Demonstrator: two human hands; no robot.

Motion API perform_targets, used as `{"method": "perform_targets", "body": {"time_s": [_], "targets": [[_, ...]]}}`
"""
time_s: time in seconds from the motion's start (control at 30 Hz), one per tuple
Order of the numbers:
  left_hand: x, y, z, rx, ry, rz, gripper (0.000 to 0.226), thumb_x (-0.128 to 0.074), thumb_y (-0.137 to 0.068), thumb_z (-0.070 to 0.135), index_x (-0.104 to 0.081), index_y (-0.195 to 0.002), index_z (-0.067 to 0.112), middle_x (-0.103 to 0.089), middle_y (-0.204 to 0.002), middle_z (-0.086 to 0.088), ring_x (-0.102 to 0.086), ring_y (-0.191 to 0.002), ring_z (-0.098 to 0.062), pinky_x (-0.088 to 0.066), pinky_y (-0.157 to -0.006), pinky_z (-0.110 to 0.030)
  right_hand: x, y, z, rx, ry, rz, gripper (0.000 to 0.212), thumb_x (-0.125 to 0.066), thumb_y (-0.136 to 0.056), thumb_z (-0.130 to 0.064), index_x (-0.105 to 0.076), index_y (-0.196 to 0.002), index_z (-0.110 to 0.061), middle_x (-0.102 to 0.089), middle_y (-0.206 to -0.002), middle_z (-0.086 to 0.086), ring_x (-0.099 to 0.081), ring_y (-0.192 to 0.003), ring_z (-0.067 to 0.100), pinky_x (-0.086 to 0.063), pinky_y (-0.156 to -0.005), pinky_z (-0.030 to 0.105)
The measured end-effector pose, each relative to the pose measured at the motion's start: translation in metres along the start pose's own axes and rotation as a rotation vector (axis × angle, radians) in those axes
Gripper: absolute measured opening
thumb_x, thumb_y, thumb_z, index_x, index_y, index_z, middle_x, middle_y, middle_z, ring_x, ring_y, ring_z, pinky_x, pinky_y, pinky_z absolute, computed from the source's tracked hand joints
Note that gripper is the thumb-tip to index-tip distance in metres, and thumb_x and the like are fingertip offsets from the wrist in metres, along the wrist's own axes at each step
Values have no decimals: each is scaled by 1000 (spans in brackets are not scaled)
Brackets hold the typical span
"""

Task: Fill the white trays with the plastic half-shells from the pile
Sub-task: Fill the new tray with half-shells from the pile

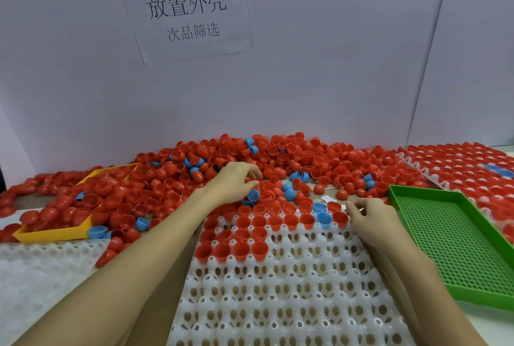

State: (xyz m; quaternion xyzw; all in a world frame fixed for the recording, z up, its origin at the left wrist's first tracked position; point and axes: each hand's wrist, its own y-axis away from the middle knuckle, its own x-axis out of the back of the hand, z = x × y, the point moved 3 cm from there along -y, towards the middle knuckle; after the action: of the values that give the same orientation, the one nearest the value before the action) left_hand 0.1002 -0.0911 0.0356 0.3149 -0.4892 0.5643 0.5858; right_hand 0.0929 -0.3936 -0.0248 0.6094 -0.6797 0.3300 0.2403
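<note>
From the head camera, a white tray (292,298) with rows of cup sockets lies directly in front of the person. Its far rows hold red half-shells (251,248) set open side up, with two blue half-shells (322,217) near the far right corner; the near rows are unfilled, so most of the open room is toward the person. The tray's right edge runs close beside a green perforated tray (456,245), leaving only a narrow strip between them. Beyond the tray's far edge the pile (250,162) of red and a few blue half-shells spreads up to the white wall panel (333,67), which bears a paper sign (186,12). On the left a yellow tray (55,231) sits half buried in shells, with another white tray (41,262) in front of it. At the far right a filled white tray (459,173) lies behind the green one.

The left hand (236,181) reaches into the pile just past the tray's far edge, fingers curled down among red shells; whether it grips one cannot be told. The right hand (370,215) rests at the tray's far right corner, fingers bent, with the thumb and forefinger pinched together near a red shell in the end socket; what it holds, if anything, is not clear.
</note>
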Motion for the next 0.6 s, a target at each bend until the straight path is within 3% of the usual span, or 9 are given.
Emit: {"method": "perform_targets", "body": {"time_s": [0.07,0.13,0.27,0.33,0.47,0.6], "targets": [[-9,-9,-5,-40,6,-106,27,-62,-103,23,-71,-127,17,-70,-128,0,-64,-115,-13,-52,-103,-32,0,0,0,6,3,-1,27,-55,-108,-31,-77,-106,-17,-61,-74,-16,-61,-74,5,-53,-76,34],[-15,-16,-10,-39,-17,-110,22,-65,-101,20,-75,-119,15,-74,-121,0,-66,-107,-9,-54,-99,-29,0,-1,1,8,10,2,28,-54,-108,-31,-78,-107,-15,-61,-73,-16,-59,-73,4,-52,-76,34],[-14,-19,-12,17,78,29,5,-77,-90,14,-81,-90,18,-73,-86,15,-64,-75,8,-56,-77,-16,-1,-2,3,11,21,5,29,-54,-108,-31,-77,-113,-14,-59,-73,-17,-60,-77,11,-51,-79,34],[-9,-14,-11,33,136,135,6,-80,-86,13,-82,-86,19,-68,-76,22,-63,-72,15,-49,-67,-7,-1,-2,3,7,20,6,29,-54,-108,-31,-77,-114,-15,-58,-74,-17,-62,-81,14,-53,-80,35],[2,21,3,14,337,310,5,-82,-87,18,-81,-90,22,-74,-89,16,-72,-80,3,-56,-75,-11,1,-4,6,1,36,21,26,-55,-107,-31,-79,-108,-18,-60,-73,-17,-61,-75,7,-57,-81,38],[-1,81,22,-69,428,358,7,-81,-88,20,-80,-94,24,-74,-97,14,-71,-89,1,-57,-79,-13,4,-4,6,-22,31,76,24,-57,-106,-29,-78,-111,-17,-63,-77,-12,-67,-84,17,-59,-86,44]]}}
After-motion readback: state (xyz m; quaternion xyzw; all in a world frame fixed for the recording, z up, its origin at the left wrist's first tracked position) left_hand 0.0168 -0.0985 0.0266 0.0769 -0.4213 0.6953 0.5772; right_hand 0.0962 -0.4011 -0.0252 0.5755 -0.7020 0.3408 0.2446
